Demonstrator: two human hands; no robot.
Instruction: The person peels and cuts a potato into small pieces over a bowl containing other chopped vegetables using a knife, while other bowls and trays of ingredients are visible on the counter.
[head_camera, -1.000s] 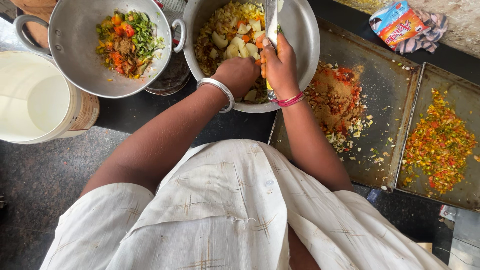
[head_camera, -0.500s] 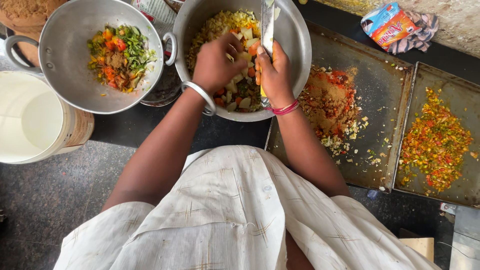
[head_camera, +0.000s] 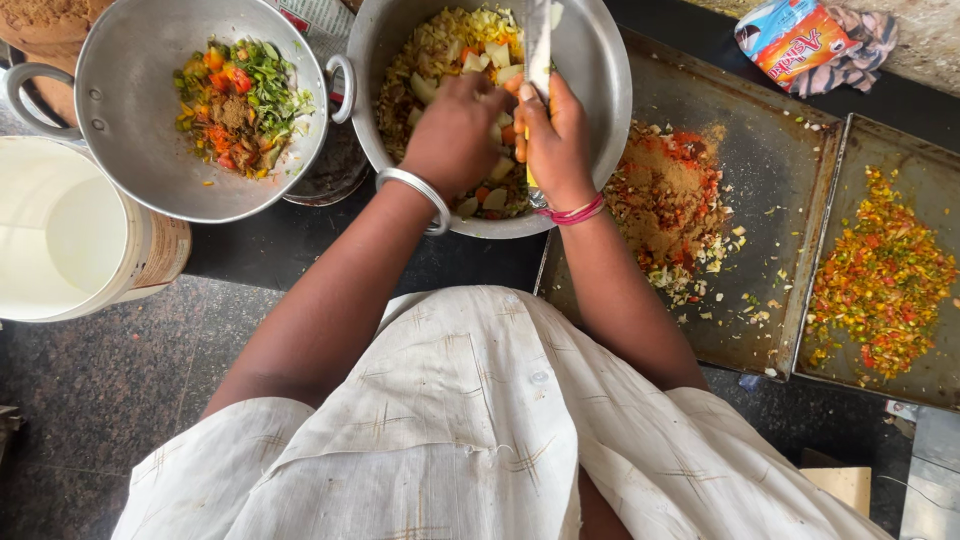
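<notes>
Head view, one entry: big pot (head_camera: 600, 90) on dark surface (head_camera: 250, 250), holding chopped vegetables (head_camera: 440, 50), pale potato cubes among them. Right hand (head_camera: 555, 140) clenched round the handle of a knife (head_camera: 537, 40), blade upright, pointing away from the body over the pot; pink thread (head_camera: 572, 212) at the wrist. Left hand (head_camera: 455, 130), with metal bangle (head_camera: 415, 190), curled down into the pot just beside the blade; whether it grips a piece cannot be told, the fingers being hidden. Both forearms reach forward from a pale cloth (head_camera: 480, 420) and converge over the pot's near rim. Risks, as judged: blade close to left fingers, so a slip could cut them; pieces cut in the air could fall outside the rim. Also present: second pot (head_camera: 130, 150) with mixed herbs and spice, left; white bucket (head_camera: 60, 230); two trays, the nearer tray (head_camera: 770, 160) with spice mix, the far tray (head_camera: 940, 170) with chopped peppers; packet (head_camera: 795, 40).
</notes>
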